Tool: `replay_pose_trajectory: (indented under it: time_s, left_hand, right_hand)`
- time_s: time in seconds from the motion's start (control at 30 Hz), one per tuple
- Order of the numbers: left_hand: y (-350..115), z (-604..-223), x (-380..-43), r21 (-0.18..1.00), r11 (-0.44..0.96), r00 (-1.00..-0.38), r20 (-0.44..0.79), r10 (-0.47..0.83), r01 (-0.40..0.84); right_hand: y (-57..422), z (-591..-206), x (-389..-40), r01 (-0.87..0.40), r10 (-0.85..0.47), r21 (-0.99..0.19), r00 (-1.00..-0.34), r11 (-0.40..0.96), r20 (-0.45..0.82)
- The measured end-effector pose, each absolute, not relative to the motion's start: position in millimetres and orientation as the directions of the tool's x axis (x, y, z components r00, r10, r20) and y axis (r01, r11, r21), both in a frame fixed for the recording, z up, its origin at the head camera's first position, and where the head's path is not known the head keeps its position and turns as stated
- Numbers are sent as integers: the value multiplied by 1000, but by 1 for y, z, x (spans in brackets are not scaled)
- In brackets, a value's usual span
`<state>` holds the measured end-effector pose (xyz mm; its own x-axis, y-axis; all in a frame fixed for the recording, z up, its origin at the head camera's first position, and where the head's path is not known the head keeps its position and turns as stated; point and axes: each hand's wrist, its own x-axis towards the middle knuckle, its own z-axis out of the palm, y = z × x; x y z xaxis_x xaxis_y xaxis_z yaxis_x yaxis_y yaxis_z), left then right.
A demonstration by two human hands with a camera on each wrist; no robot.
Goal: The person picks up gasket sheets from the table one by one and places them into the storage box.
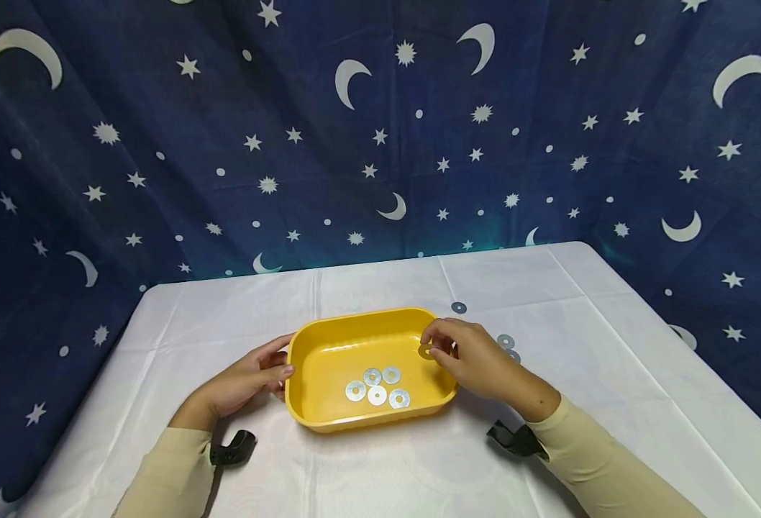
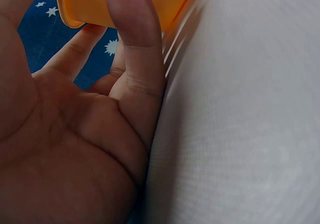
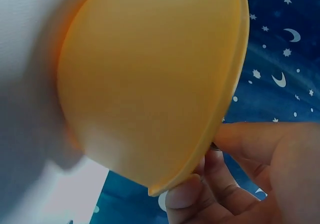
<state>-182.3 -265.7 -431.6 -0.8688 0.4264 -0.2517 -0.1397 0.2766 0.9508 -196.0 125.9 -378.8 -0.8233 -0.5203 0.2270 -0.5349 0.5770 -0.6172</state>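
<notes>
A yellow plastic tray [image 1: 329, 417] stands on the white-covered table, several silver washers [image 1: 377, 395] lying flat on its floor. At its left end my left hand [image 1: 244, 378] grips the tray, thumb at the rim and fingers along the outer wall. My right hand [image 1: 474, 357] is over the right end of the tray, pinching one washer [image 1: 425, 352] between thumb and fingers above the floor. From the right wrist, the tray's outer wall [image 3: 150, 83] hides most of that washer, with the fingers [image 3: 230, 184] beside the rim.
Right of the tray, one dark washer [image 1: 459, 307] lies toward the back of the table, and two more washers [image 1: 506, 341] lie beside my right hand, one partly covered by it. A dark blue cloth [image 1: 316, 144] with moons and stars hangs behind the table [image 1: 613, 403].
</notes>
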Motion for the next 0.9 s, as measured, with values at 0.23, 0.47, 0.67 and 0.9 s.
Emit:
replay_pose_trajectory:
  time_s: [0.23, 0.47, 0.67, 0.9]
  left_hand:
    - [-266, -433, -185, 946, 291, -875, -255, 411, -139]
    - [-265, -434, -186, 938, 304, -873, -283, 398, -166]
    - [-266, -434, -185, 940, 306, -876, -273, 397, -154]
    - [-266, -434, -185, 940, 297, -877, -278, 392, -166]
  right_hand:
    - [115, -381, -198, -517, -525, -642, -827, 566, 203]
    - [106, -386, -198, -514, -568, -663, -808, 544, 160]
    - [99, -389, -199, -529, -589, -665, -792, 528, 162]
    - [93, -390, -199, -515, -603, -670, -788, 534, 125]
